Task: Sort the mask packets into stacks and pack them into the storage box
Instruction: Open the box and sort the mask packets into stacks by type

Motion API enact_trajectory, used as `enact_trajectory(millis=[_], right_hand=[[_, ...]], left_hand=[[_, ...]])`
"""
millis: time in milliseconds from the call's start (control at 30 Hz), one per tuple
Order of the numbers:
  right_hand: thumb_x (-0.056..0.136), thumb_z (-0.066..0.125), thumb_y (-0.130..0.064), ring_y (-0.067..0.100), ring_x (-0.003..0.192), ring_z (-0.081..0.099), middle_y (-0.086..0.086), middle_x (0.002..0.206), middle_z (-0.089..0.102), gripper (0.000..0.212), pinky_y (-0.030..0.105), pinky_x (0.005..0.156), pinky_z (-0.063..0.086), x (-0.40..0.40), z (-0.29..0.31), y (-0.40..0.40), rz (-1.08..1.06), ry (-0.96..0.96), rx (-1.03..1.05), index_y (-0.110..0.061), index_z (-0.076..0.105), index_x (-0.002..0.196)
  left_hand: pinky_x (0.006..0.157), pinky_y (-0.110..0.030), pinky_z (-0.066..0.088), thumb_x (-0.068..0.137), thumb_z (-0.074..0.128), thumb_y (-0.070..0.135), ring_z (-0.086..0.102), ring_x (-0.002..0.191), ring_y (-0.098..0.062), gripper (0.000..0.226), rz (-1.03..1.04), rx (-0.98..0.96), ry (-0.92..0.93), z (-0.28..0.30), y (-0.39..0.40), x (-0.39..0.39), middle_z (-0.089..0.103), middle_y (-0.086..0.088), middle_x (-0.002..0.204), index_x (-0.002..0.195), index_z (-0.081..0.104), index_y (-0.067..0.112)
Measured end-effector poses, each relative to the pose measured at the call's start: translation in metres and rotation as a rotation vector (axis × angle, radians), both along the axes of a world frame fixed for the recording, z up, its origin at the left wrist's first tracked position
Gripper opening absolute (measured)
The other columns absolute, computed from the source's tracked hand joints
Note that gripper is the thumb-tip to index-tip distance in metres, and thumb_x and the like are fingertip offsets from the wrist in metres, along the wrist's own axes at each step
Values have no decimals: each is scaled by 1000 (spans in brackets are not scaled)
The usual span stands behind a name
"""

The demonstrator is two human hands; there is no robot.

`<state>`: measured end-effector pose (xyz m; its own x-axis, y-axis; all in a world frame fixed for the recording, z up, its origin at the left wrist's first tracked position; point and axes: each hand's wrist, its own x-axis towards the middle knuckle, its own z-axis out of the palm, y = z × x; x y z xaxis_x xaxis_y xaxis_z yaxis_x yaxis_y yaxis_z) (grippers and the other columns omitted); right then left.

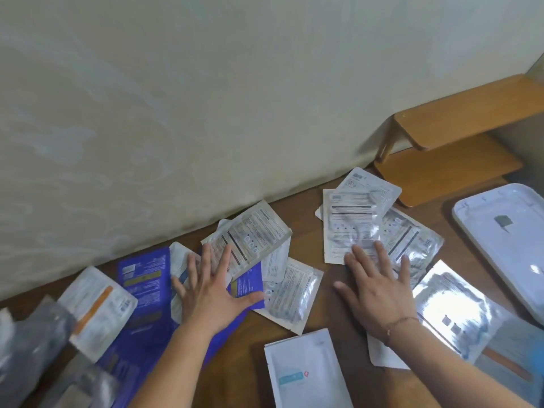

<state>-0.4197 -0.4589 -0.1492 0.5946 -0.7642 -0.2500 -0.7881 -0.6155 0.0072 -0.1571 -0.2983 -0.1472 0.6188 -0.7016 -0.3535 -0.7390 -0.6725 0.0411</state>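
Mask packets lie scattered over a brown table (303, 213). My left hand (210, 290) lies flat with spread fingers on a pile of silver packets (250, 237) and blue packets (144, 278). My right hand (379, 287) presses flat on the lower edge of a silver packet (350, 225) that tops a second pile. A shiny foil packet (453, 301) sits just right of that hand. A white packet (303, 369) lies at the front between my arms. An orange-striped packet (97, 307) rests at the left.
A white plastic lid or tray (506, 231) lies at the right edge. A small wooden two-step shelf (447, 142) stands at the back right against the pale wall. Blurred grey packaging (32, 343) fills the front left corner.
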Motion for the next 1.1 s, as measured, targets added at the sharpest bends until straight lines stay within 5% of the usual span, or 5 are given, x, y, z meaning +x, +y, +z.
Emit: enact_trajectory(millis=[400, 667, 833, 1000, 1100], right_hand=[[97, 17, -62, 31, 146, 19, -7, 152, 38, 49, 58, 105, 12, 46, -12, 27, 384, -101, 65, -49, 48, 132], [96, 20, -62, 29, 146, 10, -4, 150, 42, 47, 60, 108, 11, 9, -3, -6, 314, -37, -55, -50, 61, 116], [88, 29, -62, 33, 144, 25, 0, 142, 52, 48, 61, 108, 20, 28, 15, 0, 242, -95, -24, -38, 70, 95], [91, 12, -70, 24, 149, -3, -10, 160, 13, 67, 51, 117, -7, 88, 13, 24, 500, -173, 219, -38, 30, 147], [92, 3, -66, 29, 146, 22, -13, 153, 35, 68, 58, 112, 1, 85, 2, 23, 501, -45, 153, -42, 45, 139]], left_hand=[[112, -67, 5, 73, 9, 91, -7, 149, -33, 99, 137, -96, -77, -5, 23, 15, -10, -5, 163, 153, -9, 35], [111, -66, 22, 96, 31, 55, 17, 147, -24, 53, -334, -309, -57, -16, 12, 9, 17, 3, 161, 147, 30, 42], [112, -66, -7, 77, 15, 86, -12, 149, -17, 78, -190, -122, -19, -13, 10, 22, -18, 17, 158, 146, -6, 57], [108, -68, -13, 56, 44, 95, -26, 146, -25, 120, -37, 57, 60, 4, -4, 32, -35, 14, 152, 143, -26, 52], [108, -67, -14, 53, 45, 97, -30, 143, -27, 130, -15, 88, 70, 3, -3, 35, -38, 6, 153, 143, -32, 43]])
